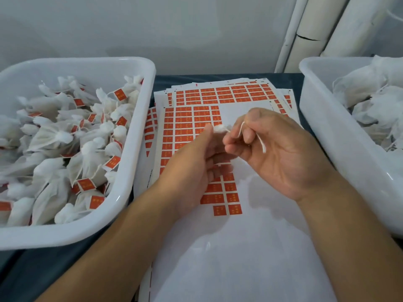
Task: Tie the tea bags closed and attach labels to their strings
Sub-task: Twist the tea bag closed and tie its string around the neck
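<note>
My left hand (196, 162) grips a white tea bag (220, 128) by its gathered neck, and only the bag's puffy top shows above the fingers. My right hand (281, 153) pinches the bag's white string (260, 141), which loops over a finger and hangs down across the palm. Both hands hover over a sheet of orange labels (185, 125) on white backing, partly peeled.
A white tub (139, 131) on the left holds several tied tea bags with orange labels. Another white tub (327, 118) on the right holds unlabelled white bags. More label sheets (229, 92) are stacked behind. White pipes (305, 33) stand against the back wall.
</note>
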A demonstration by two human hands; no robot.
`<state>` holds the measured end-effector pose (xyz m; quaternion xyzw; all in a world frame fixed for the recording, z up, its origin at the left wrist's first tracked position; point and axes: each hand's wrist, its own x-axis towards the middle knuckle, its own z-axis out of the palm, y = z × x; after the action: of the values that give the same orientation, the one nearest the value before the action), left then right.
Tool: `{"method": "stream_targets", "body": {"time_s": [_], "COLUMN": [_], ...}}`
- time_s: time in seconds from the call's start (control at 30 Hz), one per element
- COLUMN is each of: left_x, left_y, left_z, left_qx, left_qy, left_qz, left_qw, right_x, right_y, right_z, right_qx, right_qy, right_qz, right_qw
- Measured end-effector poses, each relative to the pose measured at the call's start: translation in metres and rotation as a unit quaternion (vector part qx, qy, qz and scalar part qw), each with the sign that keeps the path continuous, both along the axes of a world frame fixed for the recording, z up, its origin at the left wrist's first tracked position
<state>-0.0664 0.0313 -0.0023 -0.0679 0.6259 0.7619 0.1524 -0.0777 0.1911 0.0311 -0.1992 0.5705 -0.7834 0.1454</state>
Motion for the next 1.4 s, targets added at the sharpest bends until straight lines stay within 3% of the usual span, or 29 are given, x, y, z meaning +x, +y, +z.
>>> {"method": "stream_targets", "body": {"time_s": [0.13, 0.2, 0.27, 0.37, 0.43, 0.57, 0.67, 0.73, 0.8, 0.83, 0.93, 1.13, 1.3, 1.4], "left_x": [-0.001, 0.000, 0.002, 0.004, 0.004, 0.004, 0.006, 0.006, 0.003, 0.003, 0.003, 0.006, 0.013, 0.015], "left_y": [-0.008, -0.010, -0.012, -0.012, -0.010, -0.009, -0.012, -0.012, -0.013, -0.012, -0.012, -0.005, -0.003, -0.005], "left_z": [0.007, 0.011, 0.011, 0.011, 0.012, 0.007, 0.003, 0.000, -0.004, -0.004, -0.007, -0.013, -0.010, -0.006], "left_qx": [0.105, 0.131, 0.169, 0.204, 0.163, -0.025, -0.230, -0.300, -0.357, -0.376, -0.421, -0.462, -0.382, -0.347], "left_qy": [0.015, 0.029, 0.032, 0.032, 0.051, 0.081, 0.115, 0.154, 0.168, 0.172, 0.205, 0.315, 0.302, 0.252], "left_qz": [0.079, 0.098, 0.103, 0.096, 0.082, 0.024, -0.015, -0.005, 0.014, 0.021, 0.022, -0.013, -0.064, -0.091], "left_qw": [0.991, 0.986, 0.980, 0.974, 0.982, 0.996, 0.966, 0.941, 0.919, 0.910, 0.883, 0.829, 0.871, 0.899], "right_x": [0.001, 0.000, -0.003, -0.009, -0.012, -0.013, -0.011, -0.007, -0.003, -0.001, 0.002, 0.001, -0.002, -0.004], "right_y": [-0.008, -0.010, -0.009, -0.006, -0.005, -0.004, -0.006, -0.010, -0.014, -0.016, -0.017, -0.010, -0.003, 0.000], "right_z": [-0.008, -0.010, -0.012, -0.016, -0.019, -0.019, -0.016, -0.014, -0.012, -0.011, -0.010, -0.011, -0.011, -0.010], "right_qx": [0.072, 0.066, -0.034, -0.175, -0.205, -0.201, -0.139, 0.021, 0.228, 0.283, 0.323, 0.355, 0.300, 0.297], "right_qy": [-0.024, -0.078, -0.204, -0.343, -0.375, -0.383, -0.334, -0.221, -0.054, 0.019, 0.126, 0.206, 0.149, 0.129], "right_qz": [0.026, 0.034, 0.049, 0.059, 0.043, 0.003, -0.054, -0.141, -0.215, -0.225, -0.184, -0.112, -0.067, -0.067], "right_qw": [0.997, 0.994, 0.977, 0.921, 0.903, 0.902, 0.931, 0.965, 0.948, 0.932, 0.920, 0.905, 0.940, 0.944]}}
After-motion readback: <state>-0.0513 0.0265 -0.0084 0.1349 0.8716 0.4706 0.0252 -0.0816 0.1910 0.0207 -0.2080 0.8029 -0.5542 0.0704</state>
